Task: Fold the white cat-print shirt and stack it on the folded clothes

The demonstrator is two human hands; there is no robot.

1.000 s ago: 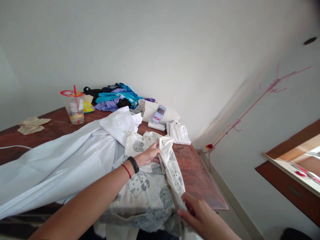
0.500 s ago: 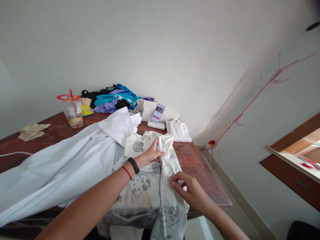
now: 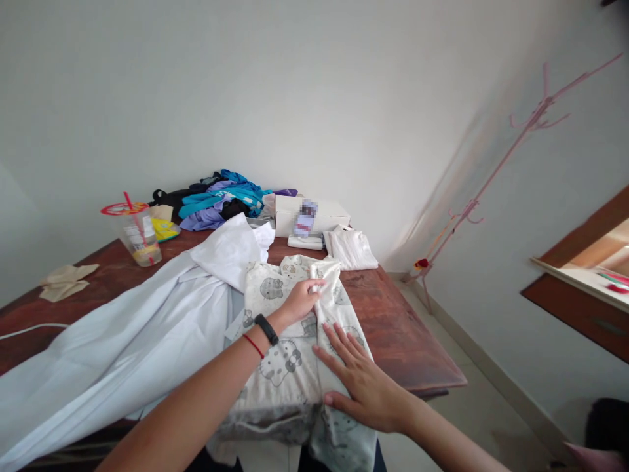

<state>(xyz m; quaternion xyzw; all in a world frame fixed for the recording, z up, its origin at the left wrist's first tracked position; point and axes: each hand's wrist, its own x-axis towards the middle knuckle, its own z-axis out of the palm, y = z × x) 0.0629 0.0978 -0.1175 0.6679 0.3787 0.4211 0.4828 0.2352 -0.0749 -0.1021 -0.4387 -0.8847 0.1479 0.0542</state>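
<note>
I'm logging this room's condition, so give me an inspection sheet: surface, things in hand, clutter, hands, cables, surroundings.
Surface: reddish-brown wooden table, partly covered.
Things in hand: cream cloth garment with grey cat print, near end hanging over the edge.
Clutter: long white cloth; clear plastic cup with red lid and straw; pile of blue, purple and black clothes; white rectangular box; crumpled beige paper-like piece.
Hands: left hand touches the garment's upper part, grip unclear; right hand spread over its right side.
Cables: thin white cable, left edge.
Surroundings: plain pale wall; thin pink branched rack at right.
</note>
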